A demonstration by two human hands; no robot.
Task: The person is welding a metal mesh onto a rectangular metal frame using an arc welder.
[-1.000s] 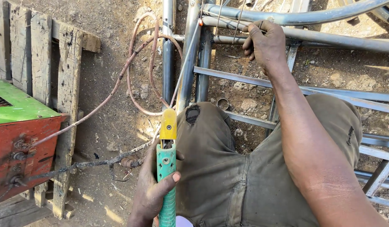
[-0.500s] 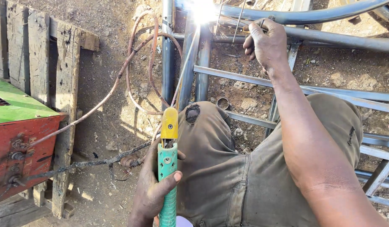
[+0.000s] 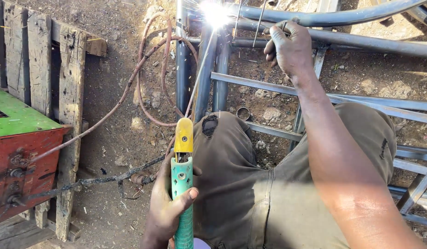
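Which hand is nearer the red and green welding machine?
The left hand. It grips the green electrode holder a short way right of the red and green welding machine. The right hand holds the grey metal frame, far off to the upper right.

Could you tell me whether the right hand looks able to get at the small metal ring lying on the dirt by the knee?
Probably yes: the right hand grips spare rods above, and the metal ring lies in an open gap between frame bars, uncovered.

Electrode tip (image 3: 212, 20) lost in arc glare, welder box (image 3: 20, 152) cut by left edge, holder handle (image 3: 183, 216) running off bottom
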